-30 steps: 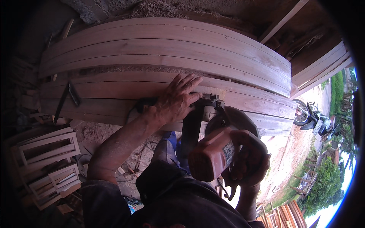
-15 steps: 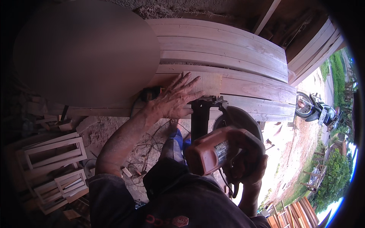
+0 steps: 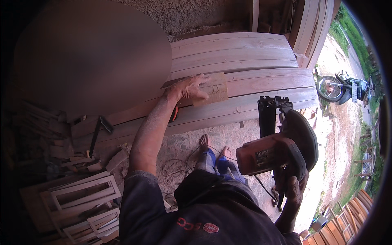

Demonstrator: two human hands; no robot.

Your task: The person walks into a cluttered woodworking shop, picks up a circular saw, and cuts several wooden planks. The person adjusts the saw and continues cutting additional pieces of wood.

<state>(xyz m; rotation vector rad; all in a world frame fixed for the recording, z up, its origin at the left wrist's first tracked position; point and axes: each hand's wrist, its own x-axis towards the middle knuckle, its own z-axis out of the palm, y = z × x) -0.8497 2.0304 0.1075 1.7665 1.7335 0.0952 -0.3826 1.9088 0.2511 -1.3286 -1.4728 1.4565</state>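
Note:
My left hand [image 3: 188,88] lies on the left part of a short, pale wooden board [image 3: 216,90], fingers spread over its top and the thumb toward its near edge. The board rests flat across long planks [image 3: 261,84]. Off to the right, my right hand [image 3: 295,188] is wrapped round the rear handle of a circular saw [image 3: 265,154] with a reddish motor housing. The saw is held up in front of the planks' near edge, apart from the board, its dark base plate upright. Beside my left forearm a small black and orange object [image 3: 174,114] is partly hidden.
A dark try square [image 3: 98,130] lies at the left by wood offcuts. Wooden frames [image 3: 85,192] are stacked at the lower left. A cord [image 3: 179,163] loops over the dusty ground near my feet. A motorcycle [image 3: 347,88] stands at the right, beyond the planks' ends.
The saw has moved away from the board, to the right and toward me. My left hand has drawn back toward the board's left end. The whole view has shifted.

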